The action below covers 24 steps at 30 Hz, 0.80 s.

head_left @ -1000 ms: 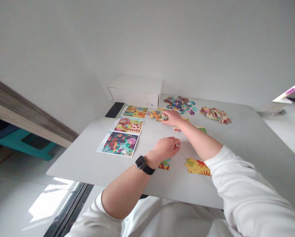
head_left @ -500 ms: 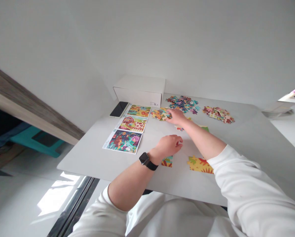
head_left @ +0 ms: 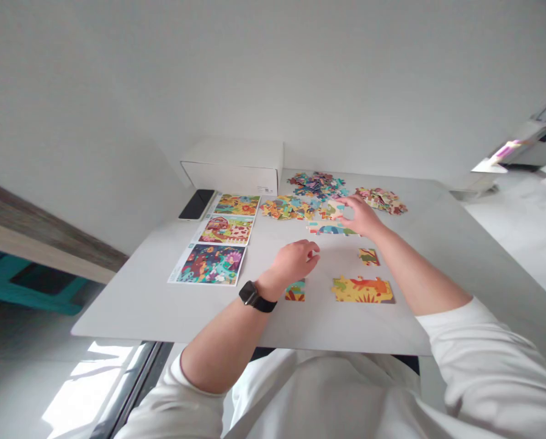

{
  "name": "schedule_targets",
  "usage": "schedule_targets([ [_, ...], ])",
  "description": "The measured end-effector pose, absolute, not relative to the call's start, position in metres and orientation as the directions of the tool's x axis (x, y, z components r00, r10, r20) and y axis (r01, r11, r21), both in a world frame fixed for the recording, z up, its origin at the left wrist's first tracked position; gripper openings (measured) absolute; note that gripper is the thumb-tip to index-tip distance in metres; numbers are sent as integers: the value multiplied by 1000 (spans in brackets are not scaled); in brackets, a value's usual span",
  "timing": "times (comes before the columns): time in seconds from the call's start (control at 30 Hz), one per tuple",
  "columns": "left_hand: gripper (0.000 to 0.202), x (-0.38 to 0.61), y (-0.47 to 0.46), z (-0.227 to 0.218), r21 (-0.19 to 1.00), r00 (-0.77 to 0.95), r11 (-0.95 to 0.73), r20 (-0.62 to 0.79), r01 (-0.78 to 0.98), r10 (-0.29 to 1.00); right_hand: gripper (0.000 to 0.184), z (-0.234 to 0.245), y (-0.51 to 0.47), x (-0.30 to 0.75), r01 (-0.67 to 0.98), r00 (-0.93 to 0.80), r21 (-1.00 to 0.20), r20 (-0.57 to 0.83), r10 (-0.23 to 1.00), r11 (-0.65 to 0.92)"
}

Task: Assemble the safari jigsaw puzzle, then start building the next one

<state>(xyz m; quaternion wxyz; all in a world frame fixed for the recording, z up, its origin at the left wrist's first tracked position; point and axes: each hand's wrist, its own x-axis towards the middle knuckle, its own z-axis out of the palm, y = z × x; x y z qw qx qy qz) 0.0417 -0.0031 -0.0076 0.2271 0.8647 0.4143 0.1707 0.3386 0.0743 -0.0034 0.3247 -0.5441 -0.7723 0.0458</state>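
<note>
My right hand (head_left: 361, 216) is lifted a little above the white table (head_left: 154, 299) and pinches a pale jigsaw piece (head_left: 334, 210) between thumb and fingers, just right of the orange pile of pieces (head_left: 286, 208). My left hand (head_left: 295, 260), with a black watch (head_left: 253, 296) on the wrist, rests loosely curled on the table; I cannot see anything in it. A joined strip of pieces (head_left: 330, 229) lies under my right hand. Near me lie a yellow joined section (head_left: 362, 289), a small green piece (head_left: 368, 256) and a small corner piece (head_left: 295, 291).
Three picture cards (head_left: 218, 239) lie in a row at the left, with a black phone (head_left: 197, 204) and a white box (head_left: 234, 166) behind them. A blue pile of pieces (head_left: 316, 182) and a pink pile of pieces (head_left: 382, 200) sit at the far edge.
My right hand left the orange pile and drew back to the right, now holding a piece. The strip of pieces it covered is now in view. My left hand stayed put.
</note>
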Motion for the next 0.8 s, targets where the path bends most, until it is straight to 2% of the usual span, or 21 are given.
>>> schedule_targets([
  [0.3,37,45,9,-22,661,456,-480,228,577,861,59,-8,-12,352,698,-172,-499,579,797,513],
  [0.43,48,46,18,-33,713,434,-501,299,490,850,67,-17,-22,331,666,-276,-478,555,784,573],
  [0.57,60,46,21,-38,709,502,-607,402,358,766,68,-18,-25,317,640,-358,-471,517,778,607],
  [0.67,51,47,20,-37,667,579,-685,446,294,683,67,-19,-26,311,621,-409,-473,485,774,625],
  [0.8,40,48,18,-36,633,619,-718,448,291,646,64,-23,-27,309,613,-413,-480,482,773,627],
])
